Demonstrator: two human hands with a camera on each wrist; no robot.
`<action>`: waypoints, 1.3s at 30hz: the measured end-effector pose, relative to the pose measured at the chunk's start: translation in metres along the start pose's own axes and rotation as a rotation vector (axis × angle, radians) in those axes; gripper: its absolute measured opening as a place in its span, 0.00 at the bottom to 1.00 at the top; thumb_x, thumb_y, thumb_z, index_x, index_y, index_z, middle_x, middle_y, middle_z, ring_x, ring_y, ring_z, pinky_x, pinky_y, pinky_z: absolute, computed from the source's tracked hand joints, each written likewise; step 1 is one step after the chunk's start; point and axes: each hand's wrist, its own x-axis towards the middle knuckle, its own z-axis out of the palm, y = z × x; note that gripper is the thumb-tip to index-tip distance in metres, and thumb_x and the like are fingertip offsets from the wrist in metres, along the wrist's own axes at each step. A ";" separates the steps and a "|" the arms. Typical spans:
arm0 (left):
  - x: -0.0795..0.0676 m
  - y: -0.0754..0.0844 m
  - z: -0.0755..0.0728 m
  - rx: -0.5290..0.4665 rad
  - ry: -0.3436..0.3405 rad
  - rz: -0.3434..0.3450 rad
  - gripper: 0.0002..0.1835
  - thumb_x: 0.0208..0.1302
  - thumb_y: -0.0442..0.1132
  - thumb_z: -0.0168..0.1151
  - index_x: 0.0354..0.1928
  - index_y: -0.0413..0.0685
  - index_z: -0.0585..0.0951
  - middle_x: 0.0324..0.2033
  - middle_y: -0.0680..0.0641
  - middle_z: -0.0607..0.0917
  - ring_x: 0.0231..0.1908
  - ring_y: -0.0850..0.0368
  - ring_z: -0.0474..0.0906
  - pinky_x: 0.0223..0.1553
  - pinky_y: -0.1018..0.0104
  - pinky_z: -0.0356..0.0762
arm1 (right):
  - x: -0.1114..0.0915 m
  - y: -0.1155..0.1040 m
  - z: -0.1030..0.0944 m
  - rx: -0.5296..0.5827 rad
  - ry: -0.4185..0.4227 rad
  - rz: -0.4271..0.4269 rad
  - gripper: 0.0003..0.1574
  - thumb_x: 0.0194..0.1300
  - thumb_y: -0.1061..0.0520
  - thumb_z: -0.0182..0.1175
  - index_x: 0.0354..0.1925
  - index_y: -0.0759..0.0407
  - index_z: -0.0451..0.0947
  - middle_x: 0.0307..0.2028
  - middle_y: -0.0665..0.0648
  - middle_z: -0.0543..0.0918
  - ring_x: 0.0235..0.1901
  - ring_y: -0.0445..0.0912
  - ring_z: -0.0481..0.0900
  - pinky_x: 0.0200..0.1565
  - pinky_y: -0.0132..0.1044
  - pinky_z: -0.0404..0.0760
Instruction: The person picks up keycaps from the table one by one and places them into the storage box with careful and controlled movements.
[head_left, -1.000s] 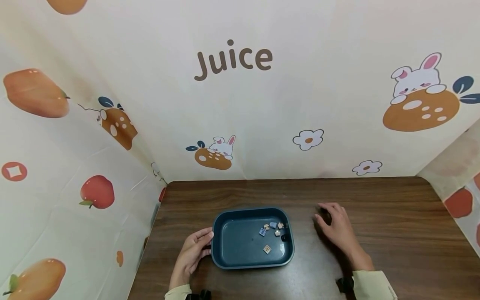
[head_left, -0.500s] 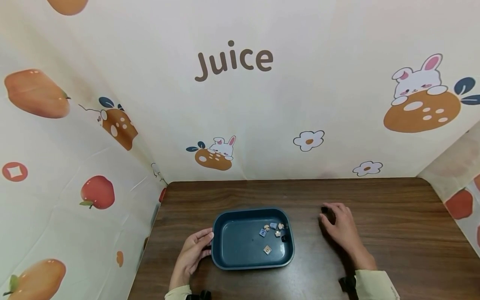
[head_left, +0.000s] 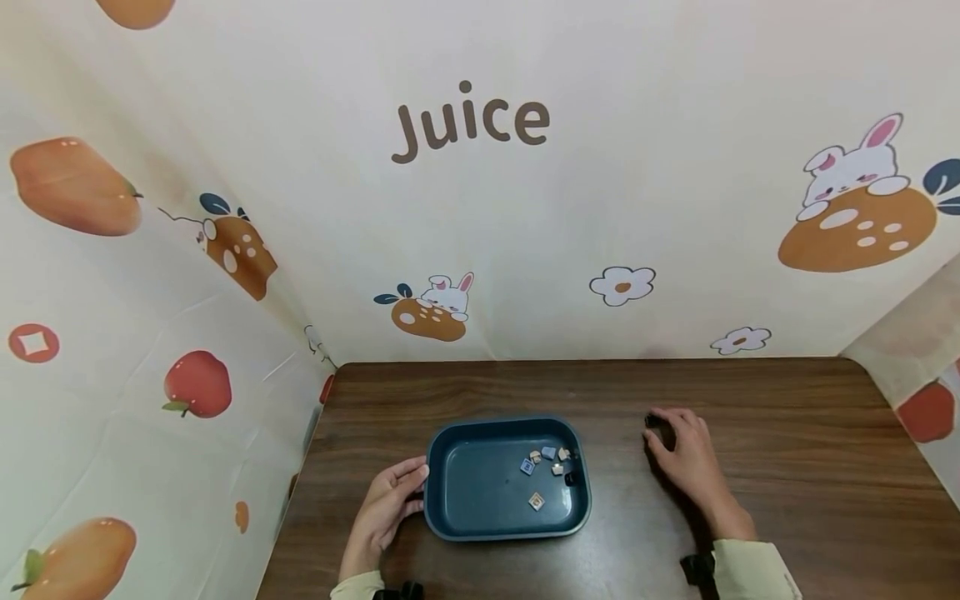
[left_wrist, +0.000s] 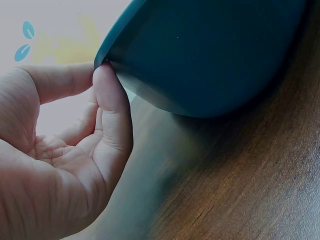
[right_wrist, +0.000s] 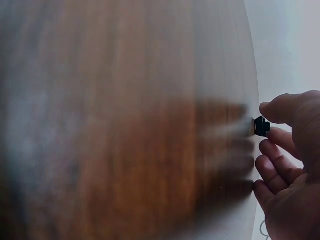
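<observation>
A dark blue tray [head_left: 480, 521] lies on the table, and my left hand [head_left: 386, 504] pinches its left rim between thumb and fingers. In the left wrist view the thumb [left_wrist: 111, 87] presses the tray's edge. At the tray's right side lie several small toy pieces, among them a blue piece [head_left: 527, 467], a tan square piece [head_left: 536, 501] and a black piece [head_left: 572, 478]. My right hand [head_left: 690, 462] is bent around another small black piece [right_wrist: 261, 126]. In the right wrist view that piece sits by the table surface, close to the index finger, with a gap below the thumb.
The brown wooden table [head_left: 795, 450] reaches back to a white printed backdrop [head_left: 570, 208] with fruit, rabbits and flowers. More printed sheet stands along the left and right sides.
My right hand has shifted a little to the right, and the black piece now shows at its fingertips. The left hand and tray stay put; the view has turned slightly.
</observation>
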 end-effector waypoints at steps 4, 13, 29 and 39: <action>0.000 -0.001 0.000 -0.004 -0.007 0.005 0.32 0.77 0.43 0.64 0.73 0.29 0.69 0.41 0.55 0.89 0.40 0.63 0.83 0.36 0.71 0.84 | 0.001 0.002 0.000 -0.008 0.008 0.008 0.23 0.62 0.67 0.72 0.56 0.72 0.83 0.49 0.73 0.82 0.52 0.68 0.75 0.52 0.63 0.72; 0.000 -0.001 -0.001 -0.004 -0.003 0.002 0.32 0.77 0.42 0.63 0.73 0.30 0.69 0.41 0.55 0.89 0.41 0.63 0.83 0.36 0.71 0.84 | 0.002 0.006 0.002 -0.022 0.013 0.000 0.21 0.62 0.65 0.73 0.53 0.71 0.84 0.48 0.71 0.82 0.51 0.67 0.74 0.51 0.61 0.70; 0.000 -0.001 -0.002 0.000 0.000 0.006 0.32 0.77 0.42 0.63 0.73 0.29 0.69 0.41 0.55 0.89 0.41 0.63 0.83 0.36 0.71 0.84 | 0.001 0.008 0.003 -0.050 0.046 -0.006 0.16 0.62 0.63 0.74 0.47 0.68 0.86 0.48 0.70 0.82 0.49 0.67 0.74 0.51 0.64 0.67; 0.000 -0.002 -0.002 -0.003 -0.004 0.004 0.32 0.77 0.42 0.63 0.74 0.29 0.68 0.40 0.55 0.89 0.41 0.63 0.83 0.36 0.71 0.84 | -0.001 0.013 0.006 -0.051 0.085 -0.020 0.12 0.59 0.65 0.75 0.42 0.69 0.86 0.44 0.68 0.83 0.46 0.63 0.75 0.47 0.54 0.67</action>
